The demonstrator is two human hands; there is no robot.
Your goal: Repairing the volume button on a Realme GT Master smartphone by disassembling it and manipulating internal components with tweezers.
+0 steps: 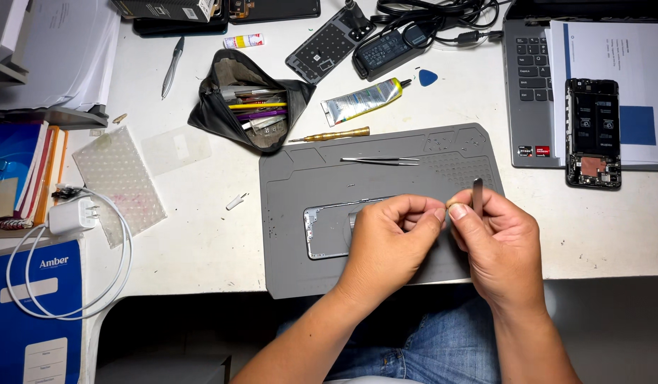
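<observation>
Phone frame (327, 229) under left hand (389, 238), mat's (300, 185) near edge.

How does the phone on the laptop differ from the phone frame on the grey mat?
The phone on the laptop is dark, upright in view, fully visible, its insides exposed. The phone frame on the grey mat is silvery, lies sideways, partly hidden by the left hand. Both lie flat.

Your white counter (201, 242) carried a grey work mat (300, 178), an open black tool pouch (247, 99), a laptop (531, 85), a glue tube (362, 100), a white charger (71, 215) and stacked books (23, 171).
</observation>
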